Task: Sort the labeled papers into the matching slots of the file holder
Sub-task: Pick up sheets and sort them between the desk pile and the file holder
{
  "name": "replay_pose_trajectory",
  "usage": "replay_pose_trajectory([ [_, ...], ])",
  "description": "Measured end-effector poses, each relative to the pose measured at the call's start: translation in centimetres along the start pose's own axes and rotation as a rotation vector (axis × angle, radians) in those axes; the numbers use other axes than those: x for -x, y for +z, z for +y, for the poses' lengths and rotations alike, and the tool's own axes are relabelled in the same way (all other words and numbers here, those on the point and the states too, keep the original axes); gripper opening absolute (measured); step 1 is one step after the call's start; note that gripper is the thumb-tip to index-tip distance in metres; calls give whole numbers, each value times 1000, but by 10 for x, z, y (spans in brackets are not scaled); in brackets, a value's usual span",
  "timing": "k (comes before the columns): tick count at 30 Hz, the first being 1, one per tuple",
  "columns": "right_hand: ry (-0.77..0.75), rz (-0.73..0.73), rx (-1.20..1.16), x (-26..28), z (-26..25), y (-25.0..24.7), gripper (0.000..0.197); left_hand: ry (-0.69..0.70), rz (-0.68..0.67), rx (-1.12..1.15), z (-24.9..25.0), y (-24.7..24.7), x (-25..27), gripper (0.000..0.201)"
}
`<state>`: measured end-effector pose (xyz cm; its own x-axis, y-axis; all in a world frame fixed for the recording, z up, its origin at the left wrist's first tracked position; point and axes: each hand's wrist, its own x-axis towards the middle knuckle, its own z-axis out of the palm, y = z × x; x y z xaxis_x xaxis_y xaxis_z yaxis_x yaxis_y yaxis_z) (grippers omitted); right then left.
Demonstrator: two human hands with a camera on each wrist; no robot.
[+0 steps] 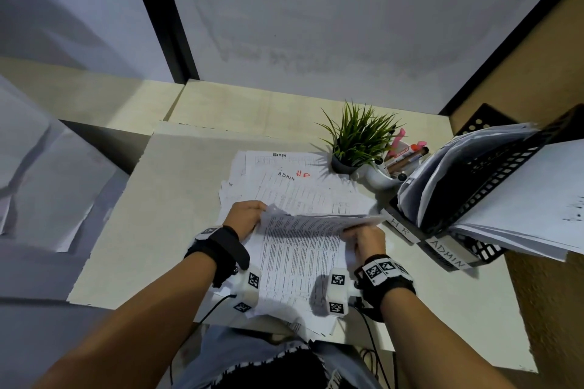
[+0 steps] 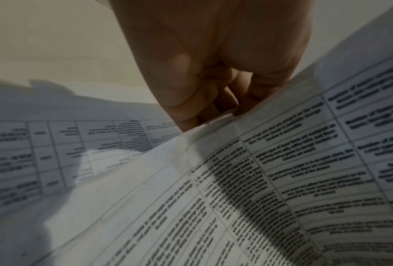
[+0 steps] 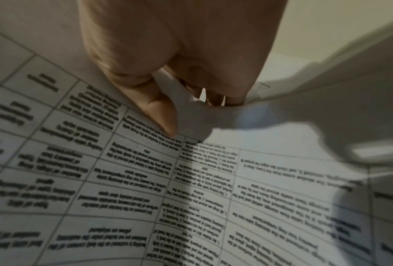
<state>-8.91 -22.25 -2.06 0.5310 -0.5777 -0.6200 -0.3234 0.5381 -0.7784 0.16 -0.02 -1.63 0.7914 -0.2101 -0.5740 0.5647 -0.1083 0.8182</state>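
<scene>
I've got both grips on one sheet (image 1: pixel 303 230): left hand (image 1: pixel 245 215) pinches its far-left corner, right hand (image 1: pixel 366 238) its right edge, lifted off the pile (image 1: pixel 284 183) on the counter (image 1: pixel 158 199). Label hidden, so next: read it, then pick HR or ADMIN slot in holder (image 1: pixel 474 199).

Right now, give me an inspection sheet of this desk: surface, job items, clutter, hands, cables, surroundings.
Surface: pale laminate desk, papers spread over its middle.
Job's things: printed white sheet lifted at its far edge; loose pile of labelled papers marked ADMIN and HR behind it; black mesh file holder at right, slots tagged HR and ADMIN, both holding papers.
Clutter: small green potted plant; white cup of pens.
Hands: left hand and right hand each pinch the sheet's far edge.
Cables: black wrist-camera cables hang off the near edge.
Surroundings: grey partition walls.
</scene>
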Motion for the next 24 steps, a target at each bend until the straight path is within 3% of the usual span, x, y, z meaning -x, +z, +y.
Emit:
replay_pose_trajectory([
  [4,46,70,67,-4,-7,-1,43,-11,29,-34,3,4,1,35],
  [8,69,85,-44,-3,-8,-1,38,-19,44,12,13,12,12,32],
  [11,29,-7,-92,4,-9,-2,41,-81,-61,160,23,12,25,29],
  [14,-1,-84,-84,13,-23,2,43,-69,-179,176,29,8,30,52],
  [17,-97,-147,-29,31,-48,7,33,86,-202,15,45,17,46,51],
  [19,-233,-177,57,46,-66,11,20,253,-59,-35,56,24,58,33],
  [21,-356,-215,99,60,-80,13,23,409,89,-61,65,26,66,23],
  [24,-458,-286,97,75,-87,15,30,483,143,-100,66,26,69,18],
])
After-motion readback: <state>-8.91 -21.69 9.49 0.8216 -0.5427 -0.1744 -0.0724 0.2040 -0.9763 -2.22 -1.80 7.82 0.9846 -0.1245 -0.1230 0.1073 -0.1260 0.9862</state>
